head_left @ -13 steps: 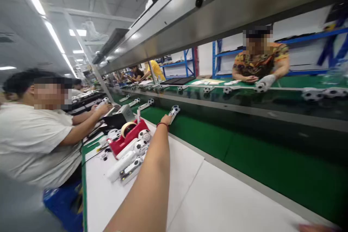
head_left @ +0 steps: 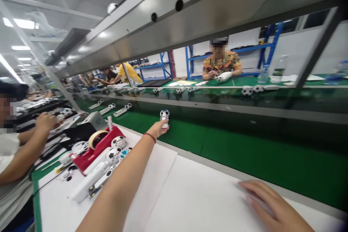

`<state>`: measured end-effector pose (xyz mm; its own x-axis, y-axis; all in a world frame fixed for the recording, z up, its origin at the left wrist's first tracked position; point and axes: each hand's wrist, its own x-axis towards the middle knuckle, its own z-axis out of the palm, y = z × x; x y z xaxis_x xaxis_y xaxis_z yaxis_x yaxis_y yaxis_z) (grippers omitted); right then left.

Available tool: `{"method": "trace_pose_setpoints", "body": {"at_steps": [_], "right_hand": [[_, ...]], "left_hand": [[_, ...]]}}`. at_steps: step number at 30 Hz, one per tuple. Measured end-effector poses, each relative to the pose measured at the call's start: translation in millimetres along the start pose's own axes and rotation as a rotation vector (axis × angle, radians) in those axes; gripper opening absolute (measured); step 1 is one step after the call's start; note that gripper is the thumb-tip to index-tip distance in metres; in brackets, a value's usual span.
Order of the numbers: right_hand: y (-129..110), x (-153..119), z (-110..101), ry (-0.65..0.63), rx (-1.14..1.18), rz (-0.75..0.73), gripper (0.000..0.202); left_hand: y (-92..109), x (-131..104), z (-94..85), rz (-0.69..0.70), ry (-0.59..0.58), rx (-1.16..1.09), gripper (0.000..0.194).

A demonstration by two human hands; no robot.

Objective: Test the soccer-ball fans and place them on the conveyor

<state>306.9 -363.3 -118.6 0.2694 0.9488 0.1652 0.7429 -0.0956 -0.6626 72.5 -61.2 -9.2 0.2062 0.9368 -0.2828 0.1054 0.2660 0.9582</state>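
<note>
In the head view my left hand (head_left: 161, 128) reaches out over the green conveyor belt (head_left: 217, 148), closed around a white football-headed device (head_left: 164, 116). Its black-and-white round head points up and away from me, and my fingers cover part of the handle. At the lower right, my right hand (head_left: 268, 203) hovers over the white paper (head_left: 195, 192) near the belt's edge. Its fingers are somewhat blurred but spread, with nothing seen in them. More such devices (head_left: 123, 110) lie on the belt left of my left hand.
Left of my forearm are a red tape dispenser (head_left: 94, 148), football-patterned shells (head_left: 113, 155) and white handle parts (head_left: 89, 181). A metal beam (head_left: 152, 25) spans overhead. One co-worker's hands (head_left: 46, 121) are at the left; another person (head_left: 222, 65) sits across the belt.
The view has turned right. My left hand has lifted the football-headed device, which now stands more upright. My right hand has come into view from the lower right corner.
</note>
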Motion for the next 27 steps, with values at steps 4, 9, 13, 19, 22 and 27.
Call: {"method": "trace_pose_setpoints", "body": {"at_steps": [4, 9, 13, 19, 22, 27], "right_hand": [[-45.7, -10.2, -23.0, 0.049, 0.130, 0.098, 0.040], [-67.4, -15.3, -47.0, 0.186, 0.411, -0.208, 0.059], [-66.8, -18.9, -65.1, 0.183, 0.608, -0.252, 0.073], [-57.7, -19.3, -67.9, 0.053, 0.612, -0.197, 0.082], [-56.3, -19.4, -65.4, 0.052, 0.623, -0.230, 0.081], [-60.2, -18.3, -60.9, 0.233, 0.669, -0.245, 0.072]], "left_hand": [[-35.4, -68.7, 58.6, 0.017, -0.272, -0.163, 0.019], [-80.6, -171.0, 104.5, 0.008, -0.549, -0.161, 0.035], [-100.2, -211.9, 118.3, 0.041, -0.594, 0.008, 0.042], [-115.7, -223.9, 115.3, 0.118, -0.509, 0.206, 0.048], [-122.0, -223.9, 111.0, 0.129, -0.547, 0.169, 0.051], [-122.8, -227.0, 111.4, 0.061, -0.632, -0.035, 0.035]]}}
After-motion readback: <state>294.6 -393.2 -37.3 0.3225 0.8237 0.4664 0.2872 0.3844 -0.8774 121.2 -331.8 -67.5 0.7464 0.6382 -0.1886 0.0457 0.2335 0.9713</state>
